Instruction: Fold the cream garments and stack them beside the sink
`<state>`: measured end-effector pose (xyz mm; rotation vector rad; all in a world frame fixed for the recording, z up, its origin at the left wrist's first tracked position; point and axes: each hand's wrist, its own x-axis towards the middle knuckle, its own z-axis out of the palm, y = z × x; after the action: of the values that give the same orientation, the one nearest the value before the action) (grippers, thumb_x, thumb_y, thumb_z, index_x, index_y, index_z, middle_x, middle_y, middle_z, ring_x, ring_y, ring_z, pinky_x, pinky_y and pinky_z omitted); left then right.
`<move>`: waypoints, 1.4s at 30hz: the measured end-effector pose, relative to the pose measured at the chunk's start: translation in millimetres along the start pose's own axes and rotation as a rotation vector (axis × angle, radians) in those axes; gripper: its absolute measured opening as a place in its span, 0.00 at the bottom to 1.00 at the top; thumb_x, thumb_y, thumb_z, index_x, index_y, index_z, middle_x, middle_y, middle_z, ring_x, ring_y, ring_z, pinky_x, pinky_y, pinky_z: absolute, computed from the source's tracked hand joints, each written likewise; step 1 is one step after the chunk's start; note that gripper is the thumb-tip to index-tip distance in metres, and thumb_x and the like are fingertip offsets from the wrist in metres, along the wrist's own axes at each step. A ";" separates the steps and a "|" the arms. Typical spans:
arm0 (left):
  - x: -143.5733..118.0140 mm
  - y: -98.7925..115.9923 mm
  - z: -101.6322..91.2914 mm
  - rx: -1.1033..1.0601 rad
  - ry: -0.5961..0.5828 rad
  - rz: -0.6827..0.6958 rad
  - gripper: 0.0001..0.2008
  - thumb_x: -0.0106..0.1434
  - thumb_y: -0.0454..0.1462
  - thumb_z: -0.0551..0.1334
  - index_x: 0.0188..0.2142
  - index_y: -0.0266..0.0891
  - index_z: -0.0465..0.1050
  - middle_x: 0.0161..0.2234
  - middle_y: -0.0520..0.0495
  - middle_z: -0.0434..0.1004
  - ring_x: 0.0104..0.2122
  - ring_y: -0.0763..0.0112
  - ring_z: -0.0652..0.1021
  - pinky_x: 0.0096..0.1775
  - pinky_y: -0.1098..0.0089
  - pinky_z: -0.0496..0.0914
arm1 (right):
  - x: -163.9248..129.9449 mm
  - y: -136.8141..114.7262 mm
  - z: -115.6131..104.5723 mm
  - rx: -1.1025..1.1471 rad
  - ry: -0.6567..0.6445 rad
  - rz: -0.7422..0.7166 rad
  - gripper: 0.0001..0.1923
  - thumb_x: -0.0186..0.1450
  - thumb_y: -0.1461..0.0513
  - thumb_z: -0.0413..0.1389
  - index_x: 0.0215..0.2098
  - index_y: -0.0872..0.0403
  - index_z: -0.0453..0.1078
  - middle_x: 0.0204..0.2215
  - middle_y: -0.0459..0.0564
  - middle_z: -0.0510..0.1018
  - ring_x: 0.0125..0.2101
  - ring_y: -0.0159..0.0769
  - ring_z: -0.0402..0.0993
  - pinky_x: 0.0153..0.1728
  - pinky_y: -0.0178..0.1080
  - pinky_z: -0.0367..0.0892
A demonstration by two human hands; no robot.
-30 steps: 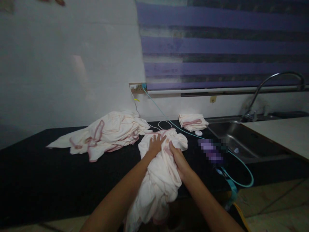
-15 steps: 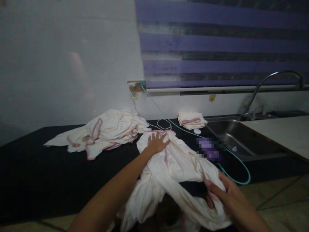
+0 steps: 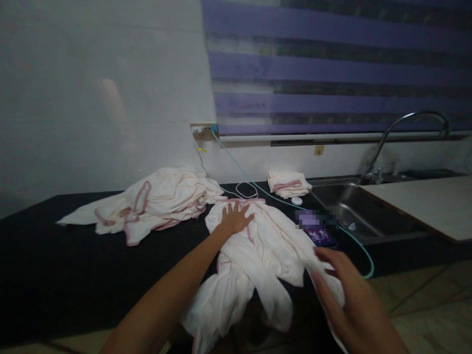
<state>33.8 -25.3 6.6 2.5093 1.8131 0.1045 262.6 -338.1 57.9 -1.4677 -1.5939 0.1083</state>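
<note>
A white garment with pink trim lies crumpled over the front of the dark counter, its lower part hanging past the edge. My left hand rests on its upper part with fingers spread flat. At the lower right, my right hand is closed around a slightly blurred piece of the same garment, held out toward me. A sleeve-like length of cloth droops between my arms. Beyond my right hand lies a phone, partly pixelated, with its screen lit.
A pile of similar cloth sits at the left. A folded cloth and a white round object are near the wall. A teal cable curves past the phone. The sink and a pale board stand right.
My right hand has shifted its hold on the garment and come closer to me. The sleeve-like length has dropped from it and hangs more to the left. My left hand stays pressed down.
</note>
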 end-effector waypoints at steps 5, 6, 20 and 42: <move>-3.5 -3.5 3.5 -0.006 0.042 0.037 0.39 0.70 0.63 0.46 0.74 0.51 0.52 0.75 0.34 0.47 0.72 0.31 0.52 0.67 0.36 0.49 | 84.6 -7.2 101.4 0.078 -0.212 -0.094 0.14 0.72 0.65 0.47 0.51 0.53 0.72 0.47 0.56 0.80 0.48 0.43 0.77 0.50 0.43 0.72; -4.8 -3.9 3.3 -0.010 0.050 0.046 0.39 0.71 0.62 0.47 0.74 0.50 0.54 0.75 0.34 0.49 0.72 0.32 0.53 0.67 0.36 0.49 | 104.9 -1.7 121.4 0.013 -0.245 -0.104 0.15 0.72 0.67 0.46 0.50 0.55 0.72 0.47 0.57 0.80 0.48 0.42 0.76 0.51 0.43 0.70; -110.5 15.3 -62.6 -0.083 0.255 -0.063 0.26 0.74 0.54 0.47 0.49 0.38 0.72 0.42 0.38 0.79 0.43 0.52 0.80 0.45 0.55 0.73 | 171.8 69.9 217.9 -0.510 -0.493 -0.181 0.34 0.76 0.45 0.42 0.73 0.52 0.56 0.73 0.57 0.57 0.73 0.57 0.47 0.69 0.59 0.46; -218.2 -81.2 -102.3 -1.268 -0.016 0.039 0.26 0.62 0.60 0.57 0.24 0.41 0.62 0.25 0.51 0.64 0.26 0.70 0.66 0.30 0.70 0.67 | 173.4 67.4 212.8 -0.478 -0.500 -0.189 0.33 0.76 0.46 0.40 0.72 0.52 0.58 0.73 0.57 0.57 0.72 0.57 0.48 0.68 0.59 0.48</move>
<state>-119.5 -207.3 96.1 1.5720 1.0551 0.8898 198.2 -70.6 -6.6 -1.7264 -2.2738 -0.0221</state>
